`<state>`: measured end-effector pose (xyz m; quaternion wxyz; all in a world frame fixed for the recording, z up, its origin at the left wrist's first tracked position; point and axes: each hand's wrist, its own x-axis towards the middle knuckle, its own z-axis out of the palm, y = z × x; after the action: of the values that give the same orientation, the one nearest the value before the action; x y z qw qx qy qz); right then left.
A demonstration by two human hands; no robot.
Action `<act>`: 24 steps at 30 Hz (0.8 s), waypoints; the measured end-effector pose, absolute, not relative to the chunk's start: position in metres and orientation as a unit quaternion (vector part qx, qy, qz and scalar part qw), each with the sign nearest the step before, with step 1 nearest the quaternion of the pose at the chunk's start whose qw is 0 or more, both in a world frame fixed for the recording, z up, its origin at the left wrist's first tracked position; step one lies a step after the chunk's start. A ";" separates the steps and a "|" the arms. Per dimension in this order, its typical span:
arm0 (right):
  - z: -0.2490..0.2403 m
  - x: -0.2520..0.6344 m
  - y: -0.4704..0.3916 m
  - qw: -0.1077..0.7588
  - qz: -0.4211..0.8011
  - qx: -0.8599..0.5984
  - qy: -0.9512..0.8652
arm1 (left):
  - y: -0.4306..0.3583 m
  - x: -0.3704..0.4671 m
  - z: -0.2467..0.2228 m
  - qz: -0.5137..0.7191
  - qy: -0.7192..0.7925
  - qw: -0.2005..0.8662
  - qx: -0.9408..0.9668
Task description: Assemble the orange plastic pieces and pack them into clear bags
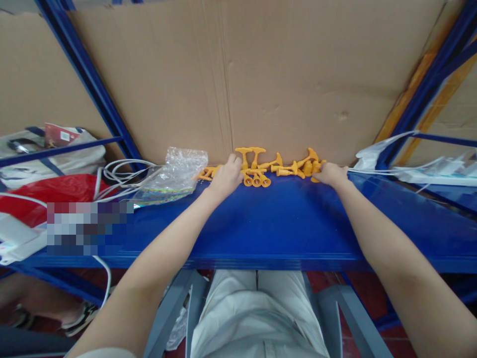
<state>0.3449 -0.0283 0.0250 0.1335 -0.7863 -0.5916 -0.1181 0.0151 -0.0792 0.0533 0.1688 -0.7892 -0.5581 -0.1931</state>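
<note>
Yellow plastic T-shaped pieces [255, 157] with flared, cup-like ends lie in a row along the back of the blue table [276, 223]. Some lean upright against the cardboard, and three show their round open ends toward me. My left hand [228, 175] is closed among the left part of the row, beside the leaning pieces; its fingertips hide whatever they hold. More yellow pieces [208, 172] show just left of it. At the right end of the row, my right hand [333, 174] has its fingers closed on a yellow piece [316, 169], partly covered by the fingertips.
A clear plastic bag [179, 171] lies left of the row, near white cables [122, 174] and a red bag [70, 191]. A cardboard wall [298, 74] stands behind. White power strips [443, 171] are at the right. Another person's leg and shoe [80, 318] show below left.
</note>
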 end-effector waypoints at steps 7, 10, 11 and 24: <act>0.030 0.329 -0.032 0.200 -0.146 -0.737 -0.629 | -0.066 0.013 0.036 -0.214 -0.406 0.165 -0.873; 0.030 0.319 -0.033 0.206 -0.157 -0.708 -0.657 | -0.064 0.014 0.033 -0.187 -0.367 0.165 -0.896; 0.030 0.315 -0.034 0.203 -0.159 -0.698 -0.668 | -0.064 0.014 0.032 -0.178 -0.357 0.165 -0.902; 0.016 0.283 -0.038 0.170 -0.172 -0.494 -0.835 | -0.046 0.013 0.013 -0.245 -0.252 0.169 -0.921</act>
<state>0.2826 -0.0381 0.0165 0.1699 -0.4938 -0.8354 -0.1717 0.0128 -0.0462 0.0132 0.1686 -0.9209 -0.2523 -0.2446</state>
